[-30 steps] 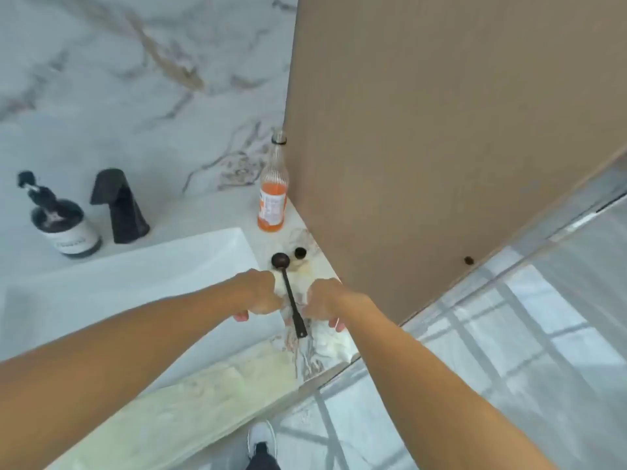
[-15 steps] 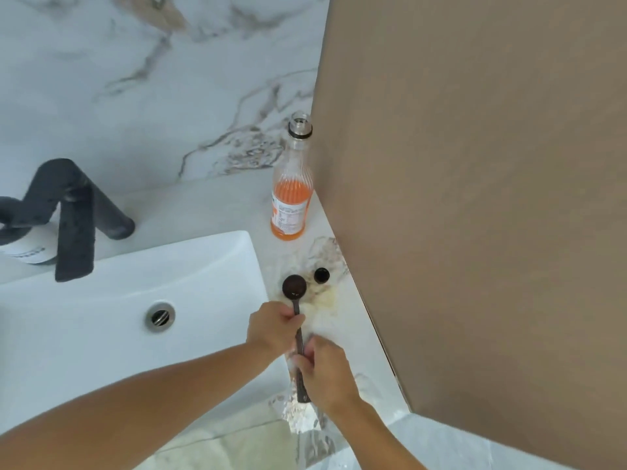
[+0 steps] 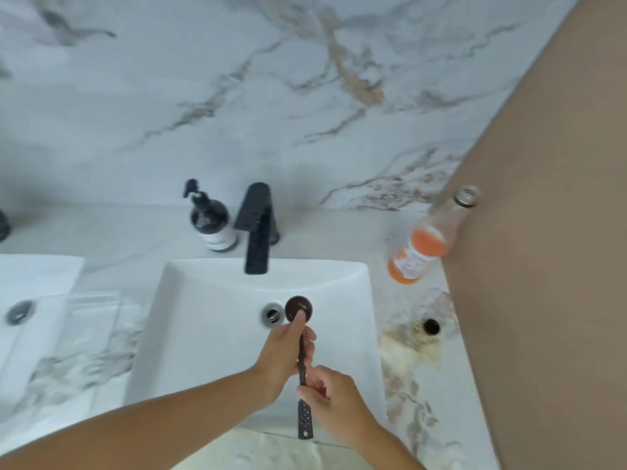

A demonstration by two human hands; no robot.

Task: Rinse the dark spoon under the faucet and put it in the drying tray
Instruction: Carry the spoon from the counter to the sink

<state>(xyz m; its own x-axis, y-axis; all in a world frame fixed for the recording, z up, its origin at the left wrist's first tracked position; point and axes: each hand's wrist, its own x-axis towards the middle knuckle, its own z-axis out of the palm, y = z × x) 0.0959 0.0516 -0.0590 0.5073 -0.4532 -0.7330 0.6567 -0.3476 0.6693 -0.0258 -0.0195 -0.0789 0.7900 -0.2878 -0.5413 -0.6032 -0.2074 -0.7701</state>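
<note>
The dark spoon (image 3: pixel 299 308) hangs over the white sink basin (image 3: pixel 210 320), its round bowl beside the drain (image 3: pixel 273 313). My left hand (image 3: pixel 283 354) grips the upper handle, one finger pressed into the bowl. My right hand (image 3: pixel 334 401) pinches the lower handle, whose perforated end sticks out toward me. The black faucet (image 3: pixel 257 228) stands behind the basin; no water shows at its spout. A clear tray (image 3: pixel 68 320) lies blurred on the counter at the left.
A dark soap pump bottle (image 3: pixel 212 220) stands left of the faucet. An open glass bottle with orange liquid (image 3: pixel 424 249) and a small black cap (image 3: pixel 431 326) sit on the marble counter at the right, against a brown panel (image 3: pixel 543 266). A second basin (image 3: pixel 20 310) lies far left.
Both hands have lifted the spoon off the counter at the right and carried it left over the basin. The view has swung left, bringing faucet and soap bottle to the centre.
</note>
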